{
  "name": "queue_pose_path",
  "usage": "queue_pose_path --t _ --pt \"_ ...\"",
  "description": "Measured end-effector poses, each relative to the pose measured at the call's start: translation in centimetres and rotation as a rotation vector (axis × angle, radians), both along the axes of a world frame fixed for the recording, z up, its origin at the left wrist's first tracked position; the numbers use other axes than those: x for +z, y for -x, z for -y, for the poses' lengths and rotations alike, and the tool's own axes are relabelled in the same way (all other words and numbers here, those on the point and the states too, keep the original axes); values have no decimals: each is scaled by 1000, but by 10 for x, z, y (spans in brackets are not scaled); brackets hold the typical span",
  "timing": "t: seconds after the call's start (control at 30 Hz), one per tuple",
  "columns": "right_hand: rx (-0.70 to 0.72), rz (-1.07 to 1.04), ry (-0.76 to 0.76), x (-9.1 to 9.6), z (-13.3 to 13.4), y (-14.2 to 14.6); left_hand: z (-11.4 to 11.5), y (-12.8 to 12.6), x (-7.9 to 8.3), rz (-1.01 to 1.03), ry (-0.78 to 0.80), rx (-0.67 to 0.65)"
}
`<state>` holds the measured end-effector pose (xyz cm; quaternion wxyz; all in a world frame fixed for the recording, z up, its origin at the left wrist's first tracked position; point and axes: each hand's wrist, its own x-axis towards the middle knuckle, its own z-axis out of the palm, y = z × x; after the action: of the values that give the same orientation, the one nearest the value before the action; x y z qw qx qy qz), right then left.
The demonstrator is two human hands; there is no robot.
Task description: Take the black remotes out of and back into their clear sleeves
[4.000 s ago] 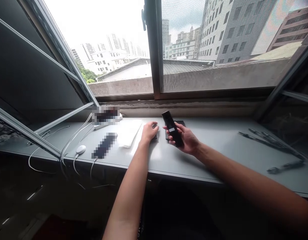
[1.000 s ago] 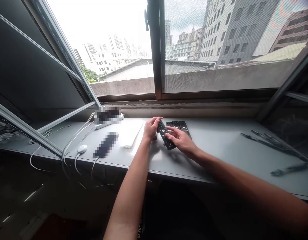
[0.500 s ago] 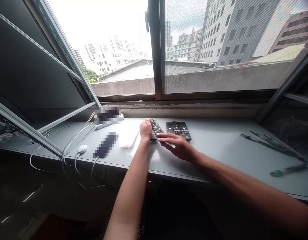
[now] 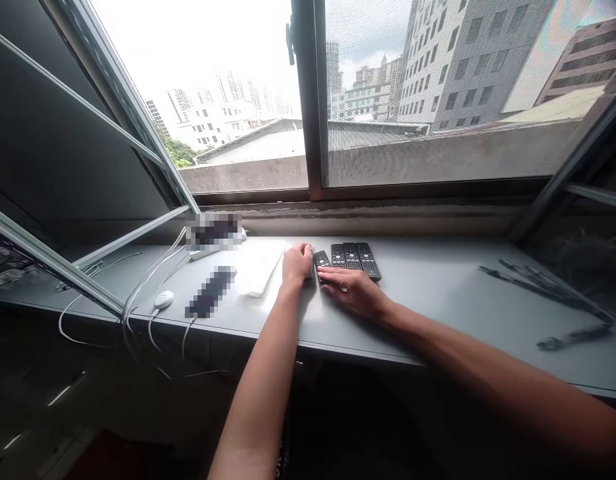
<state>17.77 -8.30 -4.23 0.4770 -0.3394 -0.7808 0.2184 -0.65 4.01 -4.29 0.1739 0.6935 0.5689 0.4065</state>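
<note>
Clock directions are taken from the left hand, on the pale desk that bears everything below. White cables run down at nine o'clock, over the desk's edge. Between eight and nine lies a round white puck on its own cord, then a pixelated dark slab. Beyond the slab, towards ten, a white strip bears another pixelated patch. A folded white sheet sits at nine, just beside the hand.

The left hand's fingers are curled; what they hold is hidden, so its grip cannot be told. At three, just beside it, a black remote slants, top leaning left. Next to that, three more remotes lie side by side. Towards four, the right hand lays outstretched fingers across the slanted remote's lower end; whether it pinches, I cannot tell. Far off at three are blurred dark cords.
</note>
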Motion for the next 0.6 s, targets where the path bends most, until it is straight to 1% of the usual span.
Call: queue_pose_path --t 0.27,0.47,0.6 --pt "-16 123 -76 -11 -6 3 0 1 -2 6 3 -27" --pt "-109 192 -44 -14 -10 7 1 0 -2 0 -13 -24" --pt "-186 322 -1 -10 -7 10 1 1 -2 -2 -9 -17"
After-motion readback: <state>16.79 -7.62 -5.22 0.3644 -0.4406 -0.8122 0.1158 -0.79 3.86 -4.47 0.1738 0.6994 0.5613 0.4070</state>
